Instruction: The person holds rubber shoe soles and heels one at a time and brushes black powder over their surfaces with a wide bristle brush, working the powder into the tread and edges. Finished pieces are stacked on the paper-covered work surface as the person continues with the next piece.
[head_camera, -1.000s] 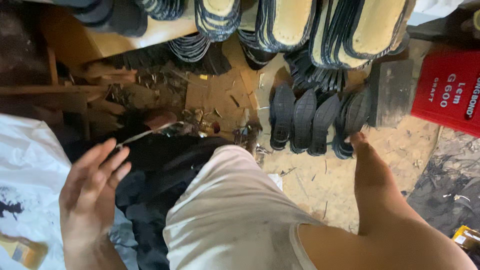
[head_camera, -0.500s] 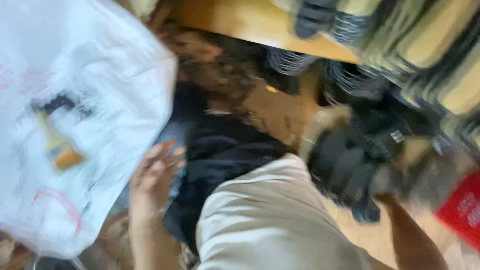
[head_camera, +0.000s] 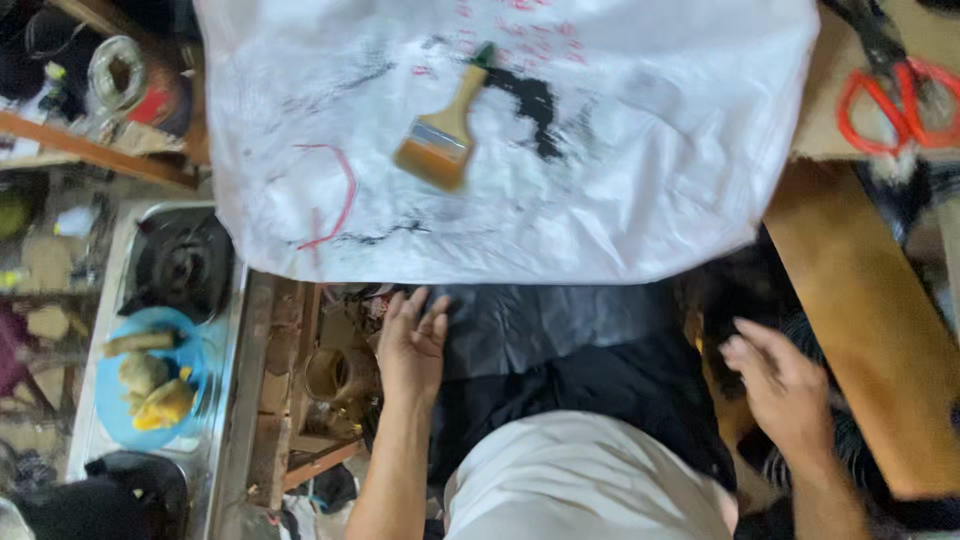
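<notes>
Head view: both hands at a black sheet under a white sack.

Left hand (head_camera: 410, 340), fingers spread, lies flat on the black sheet (head_camera: 560, 330) just below the white sack (head_camera: 600, 180). Right hand (head_camera: 785, 385), loosely spread, holds nothing, at the sheet's right edge. A paintbrush (head_camera: 440, 140) lies on the sack.

**Both hands open and low, arms reaching forward**

The left hand (head_camera: 412, 340) lies palm down with its fingers spread and pointing away from the body, the thumb set out to the right; its bare forearm runs straight back towards the lower edge of the view. The right hand (head_camera: 785, 385) is loosely open (slightly blurred), fingers curled a little and pointing up and to the left, the wrist bent. Its forearm rises from the bottom right. The two hands are well apart.
</notes>
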